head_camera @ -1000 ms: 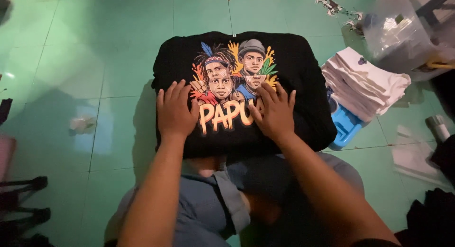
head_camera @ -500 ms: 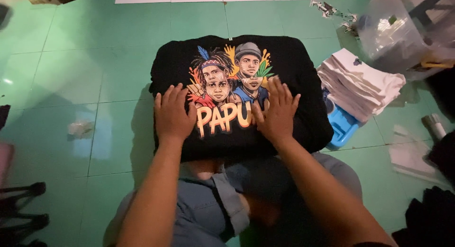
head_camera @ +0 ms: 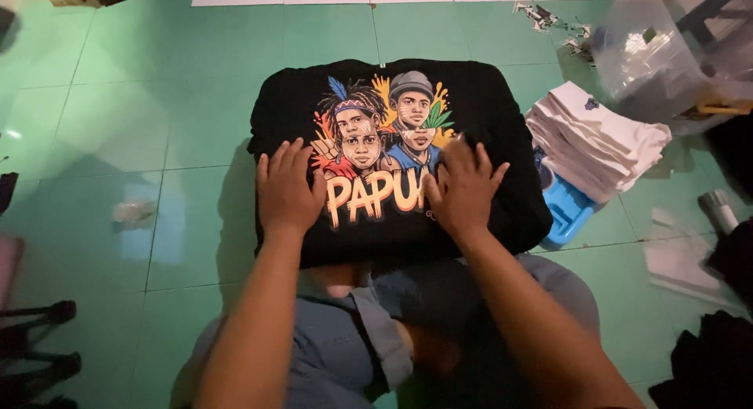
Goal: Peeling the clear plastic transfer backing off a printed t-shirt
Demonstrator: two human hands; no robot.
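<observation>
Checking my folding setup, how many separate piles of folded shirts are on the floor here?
2. A black printed shirt pile lies under the left hand and right hand; a white stack sits to its right. Dark cloth at the right edge may hide more.

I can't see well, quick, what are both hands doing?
Left hand: open, flat on the black shirt.
Right hand: open, flat on the shirt too.

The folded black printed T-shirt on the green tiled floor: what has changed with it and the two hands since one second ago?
Almost nothing changed. Left hand and right hand stay flat on the folded black printed T-shirt; the shirt has not moved.
</observation>
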